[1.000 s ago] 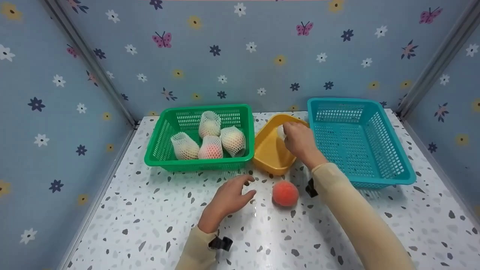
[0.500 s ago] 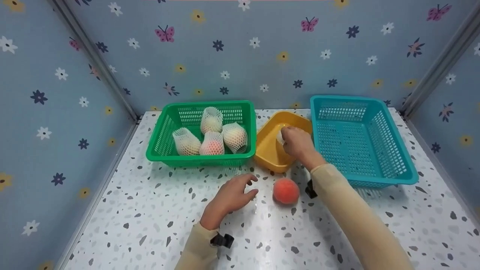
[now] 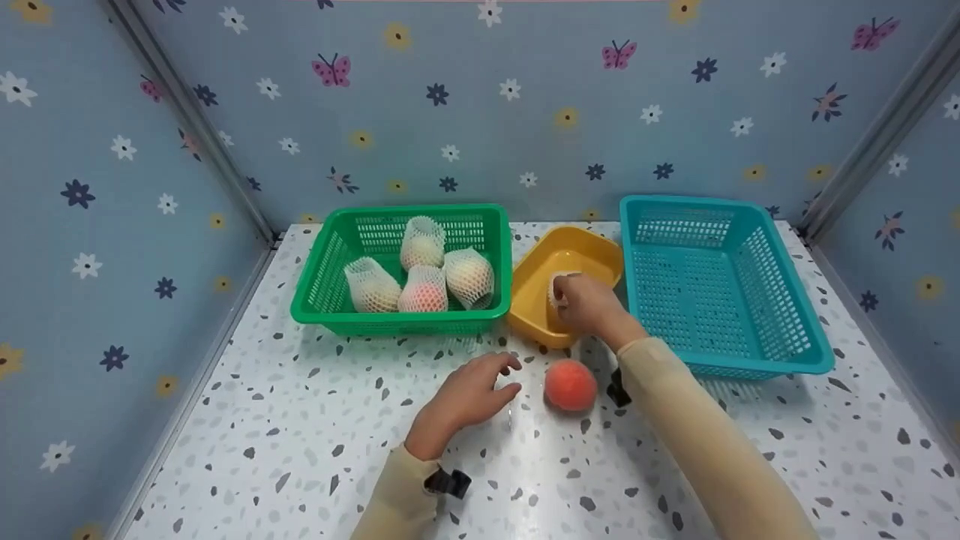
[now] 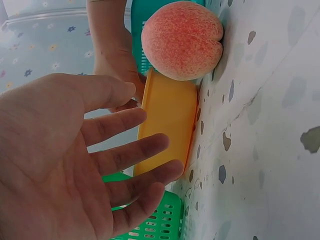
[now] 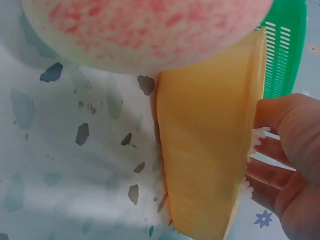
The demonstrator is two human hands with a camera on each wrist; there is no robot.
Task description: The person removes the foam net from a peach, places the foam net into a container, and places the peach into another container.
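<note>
My right hand [image 3: 592,306] reaches into the yellow bin [image 3: 531,298] and pinches a white foam fruit net [image 3: 554,290]. In the right wrist view, the net's ragged white edge [image 5: 256,139] shows between the fingers, just behind the bin's rim; the rest of it is hidden. A bare pink peach [image 3: 570,385] sits on the table in front of the bin. Left of that peach, my left hand [image 3: 469,391] is held with relaxed, spread fingers and nothing in it. Its palm shows in the left wrist view, with the peach [image 4: 182,40] beyond the thumb.
Left of the bin, a green basket [image 3: 405,324] holds several peaches [image 3: 424,298] in white foam nets. A blue-green basket [image 3: 679,300] stands on the right, close beside the bin. Flower-patterned panels [image 3: 495,112] rise behind and at both sides of the speckled table [image 3: 300,420].
The right hand has shifted slightly toward the front of the yellow bin with the foam net. My left hand has drifted a little right, toward the bare peach, which has stayed put.
</note>
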